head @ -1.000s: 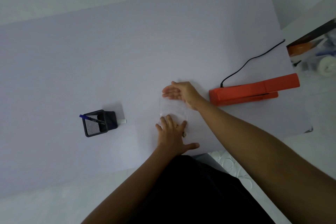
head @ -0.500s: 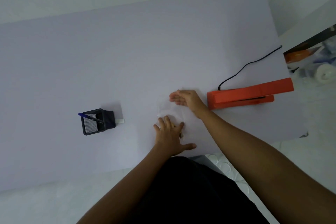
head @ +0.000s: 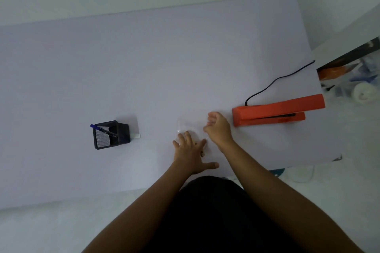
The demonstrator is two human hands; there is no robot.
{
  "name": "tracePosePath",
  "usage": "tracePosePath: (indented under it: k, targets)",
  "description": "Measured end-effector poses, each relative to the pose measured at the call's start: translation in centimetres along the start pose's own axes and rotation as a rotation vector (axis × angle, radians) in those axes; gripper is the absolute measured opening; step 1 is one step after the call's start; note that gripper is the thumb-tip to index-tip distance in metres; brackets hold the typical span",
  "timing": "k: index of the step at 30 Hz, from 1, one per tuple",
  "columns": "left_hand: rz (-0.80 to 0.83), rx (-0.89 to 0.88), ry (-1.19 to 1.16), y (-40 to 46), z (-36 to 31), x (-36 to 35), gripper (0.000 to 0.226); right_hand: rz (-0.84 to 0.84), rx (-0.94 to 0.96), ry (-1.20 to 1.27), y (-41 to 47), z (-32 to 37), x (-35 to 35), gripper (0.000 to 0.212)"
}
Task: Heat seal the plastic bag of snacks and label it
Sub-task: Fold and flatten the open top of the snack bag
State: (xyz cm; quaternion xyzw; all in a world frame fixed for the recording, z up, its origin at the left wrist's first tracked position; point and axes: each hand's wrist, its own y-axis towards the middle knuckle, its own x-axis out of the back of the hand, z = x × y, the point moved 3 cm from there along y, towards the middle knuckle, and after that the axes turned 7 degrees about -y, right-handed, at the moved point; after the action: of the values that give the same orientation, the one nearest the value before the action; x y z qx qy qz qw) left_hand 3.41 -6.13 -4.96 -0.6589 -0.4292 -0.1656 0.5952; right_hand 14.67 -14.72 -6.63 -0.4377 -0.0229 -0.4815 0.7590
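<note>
A clear plastic bag [head: 191,127] with a few brownish snacks lies flat on the pale table [head: 164,57], close to the front edge. My left hand [head: 190,150] rests palm down on the bag's near part with its fingers spread. At the bag's right edge my right hand [head: 219,129] stands on its side with the fingers curled. Whether it pinches the plastic is unclear. An orange heat sealer [head: 275,112] lies just right of that hand with its jaw slightly apart. A small white label [head: 136,135] lies beside the pen holder [head: 111,134].
The black mesh pen holder, with a blue pen [head: 102,128] in it, stands to the left. The sealer's black cable [head: 275,80] runs to the table's right edge. Beyond that edge are cluttered items and a white roll [head: 364,93].
My right hand has slid from the bag's far side to its right edge and its fingers have curled. My left hand stays pressed on the bag.
</note>
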Motion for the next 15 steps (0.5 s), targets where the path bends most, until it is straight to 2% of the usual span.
tracePosePath:
  k: [3,6,8,12,15]
  targets:
    - [-0.011,0.004,0.019,-0.1,-0.1,0.1,0.108,0.074,-0.05,0.073,-0.4,0.1,-1.2,0.063]
    - [0.019,-0.008,0.037,-0.2,-0.1,0.2,0.107,0.107,-0.059,0.007,-0.2,0.6,-1.9,0.063]
    - [0.038,-0.015,0.039,-0.3,0.1,0.3,0.107,0.132,-0.064,0.003,0.1,0.6,-1.8,0.054]
    - [0.083,-0.052,0.043,-0.5,0.5,0.9,0.116,0.136,-0.026,0.073,-0.1,0.3,-1.0,0.02]
    - [0.074,-0.046,-0.13,-0.4,1.8,1.9,0.111,0.126,-0.046,0.185,-1.3,-0.2,-0.8,0.014]
